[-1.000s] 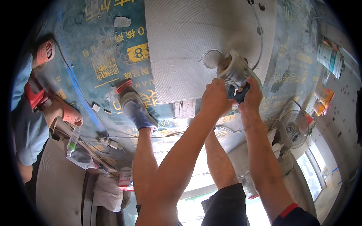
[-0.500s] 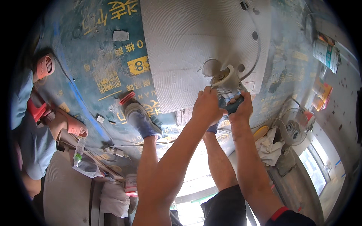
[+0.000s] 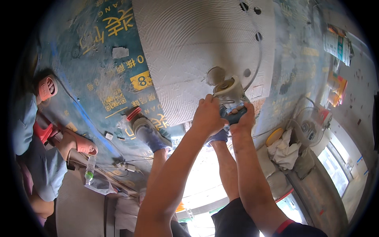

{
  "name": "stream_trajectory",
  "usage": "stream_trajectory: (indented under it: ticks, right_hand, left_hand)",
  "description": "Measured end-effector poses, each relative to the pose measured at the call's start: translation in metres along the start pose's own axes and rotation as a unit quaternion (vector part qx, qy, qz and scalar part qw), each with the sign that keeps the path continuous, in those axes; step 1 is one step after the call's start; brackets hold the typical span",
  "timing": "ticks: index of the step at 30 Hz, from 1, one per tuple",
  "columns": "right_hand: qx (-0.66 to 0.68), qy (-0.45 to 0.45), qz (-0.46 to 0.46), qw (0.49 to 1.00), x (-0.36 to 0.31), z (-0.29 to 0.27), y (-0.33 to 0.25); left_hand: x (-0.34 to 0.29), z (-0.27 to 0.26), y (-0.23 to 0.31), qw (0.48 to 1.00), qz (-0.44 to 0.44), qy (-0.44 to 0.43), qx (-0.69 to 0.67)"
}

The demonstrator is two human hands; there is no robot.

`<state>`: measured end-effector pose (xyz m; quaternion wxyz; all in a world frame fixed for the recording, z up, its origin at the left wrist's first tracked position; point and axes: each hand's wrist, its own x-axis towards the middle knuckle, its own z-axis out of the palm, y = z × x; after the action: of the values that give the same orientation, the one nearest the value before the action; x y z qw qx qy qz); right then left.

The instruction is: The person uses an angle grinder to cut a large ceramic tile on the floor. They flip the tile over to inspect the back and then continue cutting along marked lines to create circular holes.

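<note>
Both hands grip a dusty angle grinder [image 3: 233, 94] with a pale round guard, held low over a large grey tile [image 3: 189, 51] on the floor. My left hand [image 3: 209, 116] is closed on the tool's left side. My right hand [image 3: 242, 118] wraps round its dark body, fingers curled underneath. Just beyond the guard lies a round cut mark [image 3: 216, 76] in the tile's ridged face. The guard hides the disc's contact with the tile. Dark round holes [image 3: 258, 36] run along the tile's right part, and a grey cord [image 3: 256, 75] curves across there.
My shoe [image 3: 149, 134] stands by the tile's near left corner. A person in pink sandals [image 3: 85, 147] sits at the left, near a plastic bottle [image 3: 90, 170]. At the right are a round fan [image 3: 310, 127] and a whitish cloth [image 3: 285, 150]. A green printed sheet [image 3: 106, 75] covers the floor.
The view has shifted a little, so the tile and floor sit further left. The grinder has turned slightly beside the round mark. Both hands keep their hold on it.
</note>
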<state>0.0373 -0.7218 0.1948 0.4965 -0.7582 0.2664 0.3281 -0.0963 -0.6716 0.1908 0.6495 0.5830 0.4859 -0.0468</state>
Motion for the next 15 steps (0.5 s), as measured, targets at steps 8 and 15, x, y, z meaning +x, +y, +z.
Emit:
stream_trajectory:
  ticks: [8,15]
  right_hand:
    - [0.027,0.048,0.027,0.998,-0.025,0.016,0.005]
    - [0.103,0.032,0.073,0.992,-0.009,0.004,0.025]
  left_hand:
    - [0.009,-0.018,-0.001,0.998,0.005,-0.04,0.042]
    - [0.017,-0.038,0.003,0.991,0.018,-0.083,0.102]
